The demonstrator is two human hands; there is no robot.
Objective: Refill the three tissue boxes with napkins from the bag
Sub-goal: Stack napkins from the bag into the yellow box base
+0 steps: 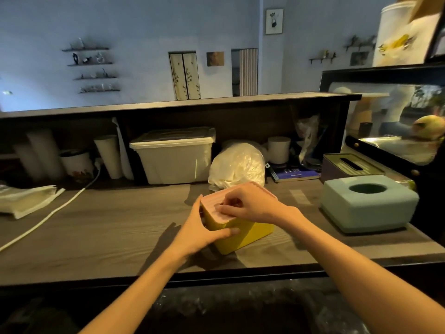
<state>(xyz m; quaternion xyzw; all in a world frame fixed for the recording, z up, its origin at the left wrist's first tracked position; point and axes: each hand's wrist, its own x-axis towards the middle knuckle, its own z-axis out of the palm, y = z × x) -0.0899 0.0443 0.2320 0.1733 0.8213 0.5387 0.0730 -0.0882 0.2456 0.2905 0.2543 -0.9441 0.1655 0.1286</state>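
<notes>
A yellow tissue box (243,233) with a pink lid (212,208) stands mid-counter. My left hand (204,231) grips its near left side, thumb across the yellow front. My right hand (250,204) lies on the lid with fingers curled at the lid's opening; what they pinch is hidden. A pale green tissue box (368,203) with a round hole stands to the right. Behind it sits a dark tissue box (349,166) with a slot lid. A clear plastic bag of white napkins (237,167) rests just behind the yellow box.
A white lidded storage bin (173,156) stands under the shelf at the back. A white cable (50,213) crosses the counter's left part beside a flat packet (26,200). Cups, rolls and a blue book (296,174) line the back. A glass display case (397,121) closes off the right.
</notes>
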